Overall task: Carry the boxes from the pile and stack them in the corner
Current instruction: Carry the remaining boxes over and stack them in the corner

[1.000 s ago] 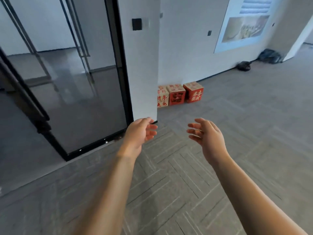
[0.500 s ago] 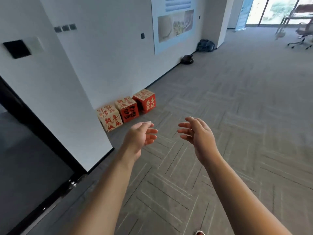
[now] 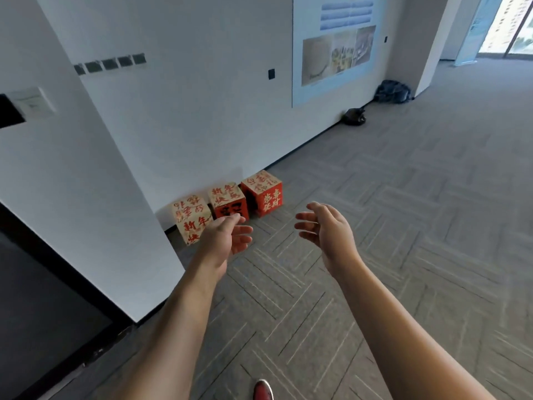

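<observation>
Three cube boxes with red and cream lettering stand in a row on the carpet against the white wall: a cream box [image 3: 191,220] nearest the wall corner, a red-fronted box [image 3: 227,201] in the middle, and a red box [image 3: 263,192] on the right. My left hand [image 3: 223,237] is held out in front of me, empty, fingers loosely apart, overlapping the middle box in the view. My right hand [image 3: 327,230] is also empty with curled, parted fingers, palm facing left. Both hands are apart from the boxes.
A white pillar [image 3: 86,174] and a dark glass door [image 3: 37,319] are on my left. Along the wall lie a small dark object [image 3: 354,116] and a dark bag [image 3: 392,91]. Grey carpet [image 3: 418,226] stretches right. A red shoe tip [image 3: 263,389] shows below.
The view has swung right and closer: the glass door slid off to the left, and the three boxes now appear larger and nearer to my hands. Both hands stay empty.
</observation>
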{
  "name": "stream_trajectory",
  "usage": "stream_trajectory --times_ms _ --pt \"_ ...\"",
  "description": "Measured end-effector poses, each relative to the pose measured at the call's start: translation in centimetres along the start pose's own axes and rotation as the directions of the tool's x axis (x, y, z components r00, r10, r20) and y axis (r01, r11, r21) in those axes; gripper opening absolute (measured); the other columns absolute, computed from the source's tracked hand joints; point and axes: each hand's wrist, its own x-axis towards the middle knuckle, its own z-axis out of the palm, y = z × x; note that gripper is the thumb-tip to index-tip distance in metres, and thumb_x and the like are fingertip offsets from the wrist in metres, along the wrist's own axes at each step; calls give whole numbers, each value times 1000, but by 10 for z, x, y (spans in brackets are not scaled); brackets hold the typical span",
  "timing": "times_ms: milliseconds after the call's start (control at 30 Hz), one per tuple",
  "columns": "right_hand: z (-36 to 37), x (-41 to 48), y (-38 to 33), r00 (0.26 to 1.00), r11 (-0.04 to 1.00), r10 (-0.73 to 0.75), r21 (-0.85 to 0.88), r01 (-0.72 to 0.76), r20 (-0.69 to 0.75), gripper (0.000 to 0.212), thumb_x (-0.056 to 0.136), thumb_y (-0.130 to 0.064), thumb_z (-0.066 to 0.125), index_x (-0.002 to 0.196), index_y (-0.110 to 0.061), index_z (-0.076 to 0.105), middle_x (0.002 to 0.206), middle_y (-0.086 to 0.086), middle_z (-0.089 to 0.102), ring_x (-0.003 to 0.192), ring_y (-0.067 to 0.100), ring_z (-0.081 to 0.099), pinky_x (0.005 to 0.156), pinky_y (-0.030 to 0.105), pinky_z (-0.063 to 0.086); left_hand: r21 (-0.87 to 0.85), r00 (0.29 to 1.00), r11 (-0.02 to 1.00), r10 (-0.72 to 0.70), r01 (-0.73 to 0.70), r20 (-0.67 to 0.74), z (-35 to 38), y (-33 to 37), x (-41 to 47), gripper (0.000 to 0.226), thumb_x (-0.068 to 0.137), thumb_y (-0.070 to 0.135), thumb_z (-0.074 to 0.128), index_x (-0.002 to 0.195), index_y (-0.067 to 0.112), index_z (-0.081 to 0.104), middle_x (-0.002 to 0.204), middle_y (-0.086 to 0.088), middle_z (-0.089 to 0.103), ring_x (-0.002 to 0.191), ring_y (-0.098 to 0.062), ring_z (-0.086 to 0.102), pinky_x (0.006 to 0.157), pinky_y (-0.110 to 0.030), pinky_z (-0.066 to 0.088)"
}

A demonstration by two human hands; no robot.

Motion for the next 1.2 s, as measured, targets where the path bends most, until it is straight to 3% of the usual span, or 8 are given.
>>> stream_trajectory --times_ms 333,633,767,1000,1200 --pt "67 259 -10 999 995 40 -92 -38 21 18 108 -26 54 110 -12 66 108 15 76 90 25 72 88 43 58 -95 989 988 -128 121 -72 17 22 261 28 104 26 51 103 3 67 90 -14 74 85 -29 67 80 -42 51" --pt "78 458 -53 999 998 23 -58 -26 -47 19 109 -25 52 112 -11 64 102 11 76 88 23 73 86 40 58 -14 991 993 -120 121 61 104 88 469 31 104 30 51 111 3 65 103 -18 72 91 -27 68 76 -37 54" --pt "67 545 -57 998 998 36 -46 -39 -51 19 109 -25 51 112 -11 64 101 10 76 85 20 72 78 33 58 10 986 989 -148 148 70 143 92 545 35 104 32 49 114 1 64 103 -19 73 88 -26 67 73 -35 53" --pt "57 707 -66 994 993 107 -50 -106 31 23 110 -26 50 117 -9 64 106 14 76 86 21 72 80 34 58 41 988 988 -144 146 -54 205 116 668 28 104 27 49 101 4 65 88 -13 72 80 -26 66 80 -40 49" --pt "84 822 -84 975 981 169 -117 -153 142 25 109 -26 51 117 -6 64 106 16 75 88 23 71 82 36 58 -6 969 986 -162 164 -184 216 134 755 30 104 26 50 107 1 65 92 -16 73 84 -28 66 79 -41 51"
